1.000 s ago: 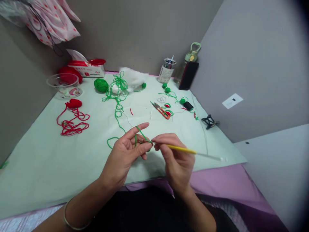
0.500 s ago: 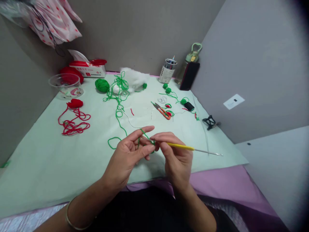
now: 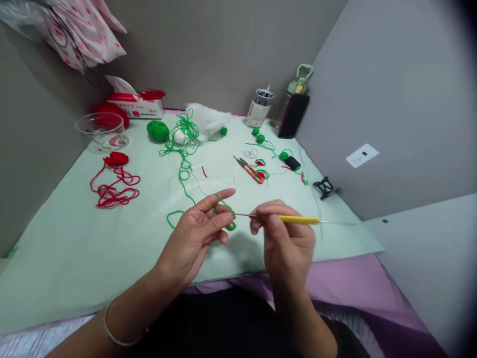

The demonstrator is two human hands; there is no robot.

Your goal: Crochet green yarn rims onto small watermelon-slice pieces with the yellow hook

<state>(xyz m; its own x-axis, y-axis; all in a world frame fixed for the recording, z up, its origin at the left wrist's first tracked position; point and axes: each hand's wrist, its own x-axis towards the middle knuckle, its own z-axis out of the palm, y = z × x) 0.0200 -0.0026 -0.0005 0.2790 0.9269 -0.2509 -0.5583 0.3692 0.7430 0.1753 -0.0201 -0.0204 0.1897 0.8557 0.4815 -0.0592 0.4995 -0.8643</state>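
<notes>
crochet piece (image 3: 231, 226), small and green, is pinched in the left hand (image 3: 196, 226) near the middle of the view, above the pale surface (image 3: 112, 248). at the far left a clear tub (image 3: 118, 141) stands in front of a red ball (image 3: 119, 118), and red yarn (image 3: 116, 195) lies in loops nearer the person. a tissue box (image 3: 139, 108) stands at the back, then a green ball (image 3: 158, 131) and beside it a tangle (image 3: 186, 130) of green yarn, with white stuffing (image 3: 212, 119) behind. one green strand runs from the tangle toward the left hand, whose thumb and fingers are closed on the piece while the forefinger points out with yarn over it. the metal tip of the hook (image 3: 301, 219) meets the piece by the left thumb; whether it sits inside a loop is too small to tell. snips (image 3: 253, 172) with orange handles lie past the hands, next to two little red and green pieces (image 3: 262, 174), and a pen pot (image 3: 256, 115) stands farther back. the right hand (image 3: 288, 238) grips the hook's yellow handle between thumb and fingers. a phone (image 3: 293, 117) leans in front of a bottle (image 3: 298, 87), a black spool (image 3: 292, 163) lies nearer, and a black clip (image 3: 325, 188) rests by the right edge.
</notes>
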